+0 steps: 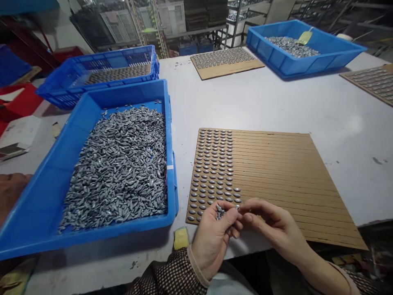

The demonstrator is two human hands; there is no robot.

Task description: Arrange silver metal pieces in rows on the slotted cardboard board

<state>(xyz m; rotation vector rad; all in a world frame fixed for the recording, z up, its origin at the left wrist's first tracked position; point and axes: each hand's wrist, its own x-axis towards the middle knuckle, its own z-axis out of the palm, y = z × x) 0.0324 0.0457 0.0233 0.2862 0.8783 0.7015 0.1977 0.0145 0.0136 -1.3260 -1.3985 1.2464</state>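
Note:
My left hand (211,237) is closed around several small grey spindle-shaped metal pieces (220,211), which show between its thumb and fingers. My right hand (284,231) meets it, the fingertips bent in a pinch at one shiny metal piece (237,207) by the left thumb tip. Both hands are over the near edge of a brown grooved cardboard sheet (276,168). Rows of like pieces (215,159) lie in the grooves along its left side. Left of the sheet, a blue tray (172,188) holds a large heap of loose pieces (119,168).
Behind the tray sits a blue slatted crate (123,57) with a filled sheet inside. More filled sheets (225,61) and another blue tray (276,61) with a yellow scoop (305,37) stand across the table. Another person's hand (12,190) is at the left edge.

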